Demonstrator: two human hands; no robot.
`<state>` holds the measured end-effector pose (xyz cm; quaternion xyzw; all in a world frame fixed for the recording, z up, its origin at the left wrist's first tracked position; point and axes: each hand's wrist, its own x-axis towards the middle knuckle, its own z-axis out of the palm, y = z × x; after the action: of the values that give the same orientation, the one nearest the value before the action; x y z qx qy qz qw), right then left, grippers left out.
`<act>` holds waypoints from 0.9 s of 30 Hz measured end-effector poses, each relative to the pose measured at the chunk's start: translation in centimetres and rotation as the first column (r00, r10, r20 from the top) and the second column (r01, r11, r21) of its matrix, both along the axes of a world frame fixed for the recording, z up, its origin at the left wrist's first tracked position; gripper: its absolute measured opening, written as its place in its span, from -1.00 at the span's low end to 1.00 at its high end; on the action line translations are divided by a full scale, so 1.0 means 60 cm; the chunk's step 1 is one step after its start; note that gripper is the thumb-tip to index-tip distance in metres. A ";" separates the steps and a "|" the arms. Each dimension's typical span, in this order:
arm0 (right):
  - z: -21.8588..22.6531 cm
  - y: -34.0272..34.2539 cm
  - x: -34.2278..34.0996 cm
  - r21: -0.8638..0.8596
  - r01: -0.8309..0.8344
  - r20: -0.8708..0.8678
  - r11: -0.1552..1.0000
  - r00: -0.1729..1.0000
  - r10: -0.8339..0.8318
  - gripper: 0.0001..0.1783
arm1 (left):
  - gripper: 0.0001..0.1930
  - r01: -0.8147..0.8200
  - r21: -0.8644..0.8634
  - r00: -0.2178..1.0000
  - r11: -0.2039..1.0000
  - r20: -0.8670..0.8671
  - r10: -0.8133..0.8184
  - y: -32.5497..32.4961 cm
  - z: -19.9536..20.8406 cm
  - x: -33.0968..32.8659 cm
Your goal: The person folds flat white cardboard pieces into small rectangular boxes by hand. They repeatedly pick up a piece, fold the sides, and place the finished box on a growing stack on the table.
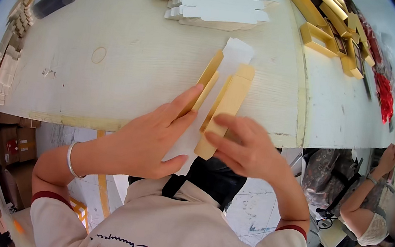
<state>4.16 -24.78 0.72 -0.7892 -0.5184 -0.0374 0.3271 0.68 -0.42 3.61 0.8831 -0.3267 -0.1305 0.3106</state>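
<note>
A partly folded cardboard box (237,91), gold on its side walls and white on its base, lies between my hands at the table's near edge. Its far white flap (239,51) lies flat, and its two long gold walls stand up. My left hand (149,135) holds the left gold wall with its front fingers, the thumb stretched apart toward me. At the right wall, my right hand (249,147) has its fingers bent around the gold panel near its close end. Those right fingertips are slightly blurred.
A stack of flat white card blanks (217,2) lies at the table's far side. Gold boxes (321,40) pile up at the far right, beside red material (385,97). White card pieces (6,70) line the left edge. Another person's arm (364,193) shows at right.
</note>
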 end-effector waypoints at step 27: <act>0.000 0.019 -0.011 -0.036 0.070 -0.228 0.997 0.971 -0.076 -0.81 | -0.88 -0.218 -0.371 0.962 0.903 0.074 0.263 -0.053 -0.072 -0.007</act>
<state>3.52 -23.66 0.69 -0.8113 -0.4482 0.0492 0.3722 0.24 -3.60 -0.69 0.8512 -0.2517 0.0248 0.4599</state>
